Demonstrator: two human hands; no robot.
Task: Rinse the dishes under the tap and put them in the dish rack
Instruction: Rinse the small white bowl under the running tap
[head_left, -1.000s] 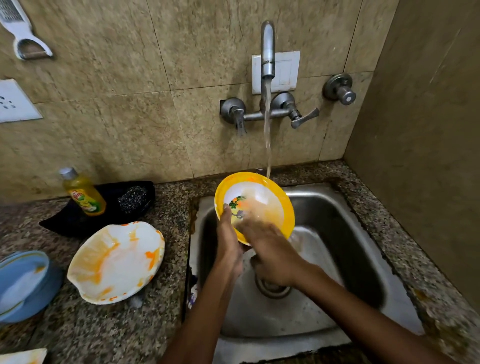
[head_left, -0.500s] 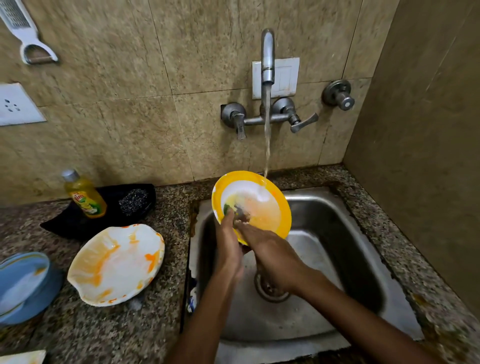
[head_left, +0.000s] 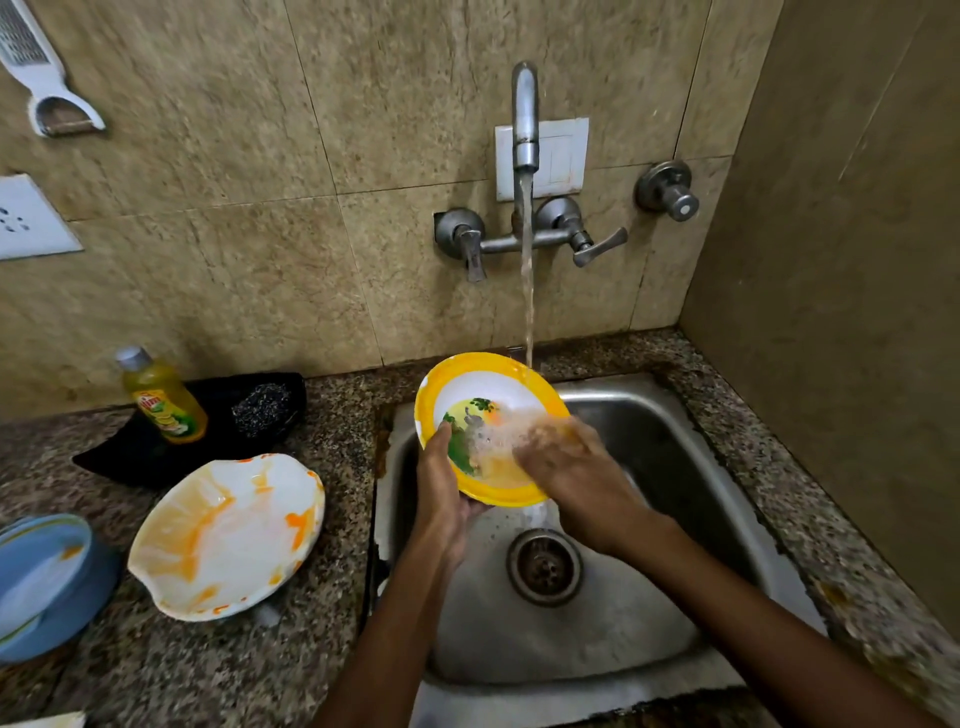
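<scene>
A yellow-rimmed plate (head_left: 483, 389) with a green picture is tilted over the steel sink (head_left: 675, 467), under the running tap (head_left: 524, 119). My left hand (head_left: 441, 488) grips its left lower edge, thumb on the face. My right hand (head_left: 571, 467) lies flat on the plate's wet face, fingers blurred. Water strikes the plate's upper rim. On the counter to the left lies a white plate (head_left: 228, 535) smeared orange, and blue dishes (head_left: 47, 582) sit at the far left edge. No dish rack is in view.
A yellow dish-soap bottle (head_left: 163, 400) and a steel scrubber (head_left: 265, 405) rest on a black tray by the wall. A grater (head_left: 41, 78) hangs at the upper left. The sink drain (head_left: 544, 566) is uncovered. A side wall closes off the right.
My right hand has slid from the plate's lower middle to its right side, rubbing the face. The green picture now shows. The view has tipped down slightly.
</scene>
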